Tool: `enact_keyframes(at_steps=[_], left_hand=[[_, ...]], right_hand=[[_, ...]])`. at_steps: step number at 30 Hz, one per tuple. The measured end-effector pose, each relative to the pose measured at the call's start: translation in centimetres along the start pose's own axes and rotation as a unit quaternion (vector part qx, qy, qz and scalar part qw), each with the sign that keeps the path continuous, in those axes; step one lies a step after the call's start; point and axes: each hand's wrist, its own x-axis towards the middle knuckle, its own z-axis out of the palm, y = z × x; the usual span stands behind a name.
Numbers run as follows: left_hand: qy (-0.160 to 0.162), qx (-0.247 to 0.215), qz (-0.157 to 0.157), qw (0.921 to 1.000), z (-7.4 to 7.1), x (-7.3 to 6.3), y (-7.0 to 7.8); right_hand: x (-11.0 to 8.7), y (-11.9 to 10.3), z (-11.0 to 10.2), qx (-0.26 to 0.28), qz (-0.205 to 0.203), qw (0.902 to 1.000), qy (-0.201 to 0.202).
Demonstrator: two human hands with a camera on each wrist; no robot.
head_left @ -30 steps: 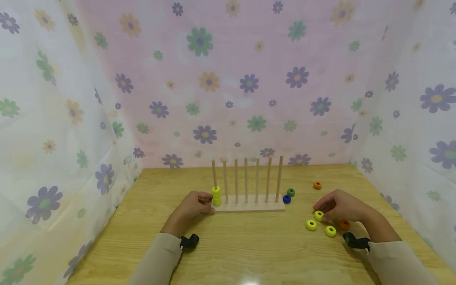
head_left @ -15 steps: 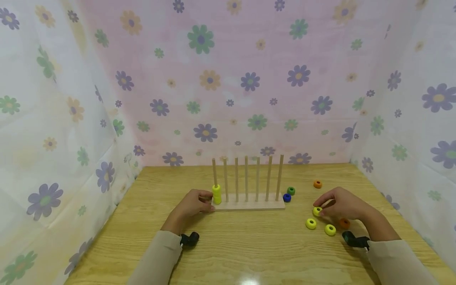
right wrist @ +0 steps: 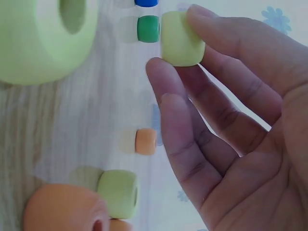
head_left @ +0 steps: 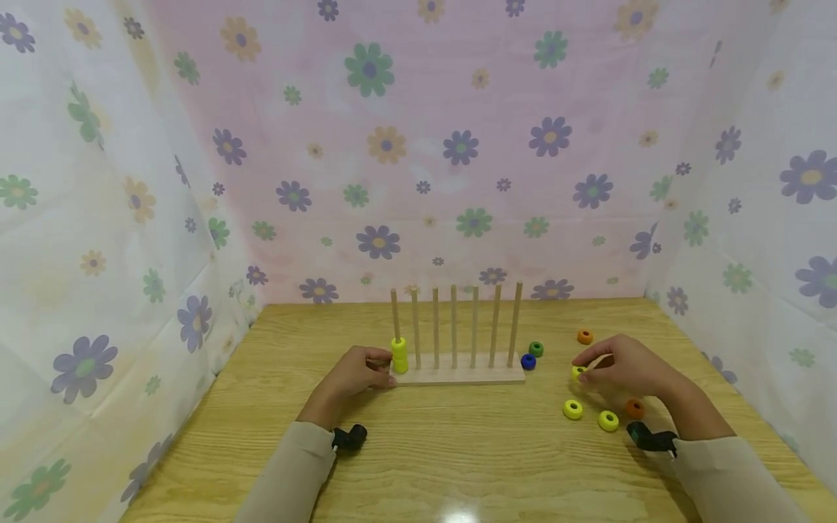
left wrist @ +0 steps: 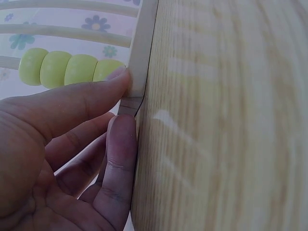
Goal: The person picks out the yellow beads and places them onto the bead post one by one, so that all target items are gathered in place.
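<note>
My right hand (head_left: 624,370) pinches a yellow bead (right wrist: 183,38) between thumb and fingertips, just above the table. At the left end of a wooden peg stand (head_left: 458,370), my left hand (head_left: 353,374) grips the base, its thumb against the edge in the left wrist view. Several yellow beads (left wrist: 81,70) are stacked on the leftmost peg (head_left: 395,312); the other upright pegs are bare. Two loose yellow beads, one nearer the stand (head_left: 572,410) and one further right (head_left: 608,420), lie in front of my right hand.
By the stand's right end lie a blue bead (head_left: 528,362) and a green bead (head_left: 536,349). One orange bead (head_left: 585,337) sits farther back, and a darker orange bead (head_left: 634,408) lies under my right wrist. Flowered cloth (head_left: 418,145) encloses the wooden table (head_left: 458,450) on three sides.
My right hand has taken hold of a yellow bead and lifted it slightly, moving it away from the two beads near it. The left hand stays on the stand's end.
</note>
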Motion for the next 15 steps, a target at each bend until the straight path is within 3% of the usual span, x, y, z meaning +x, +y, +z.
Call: enact_keyframes(at_steps=[15], left_hand=[[-0.005,0.002,0.006,1.0,-0.1,-0.1,0.0]], right_hand=[[0.6,-2.1,-1.1,-0.055,-0.027,0.9962,0.062]])
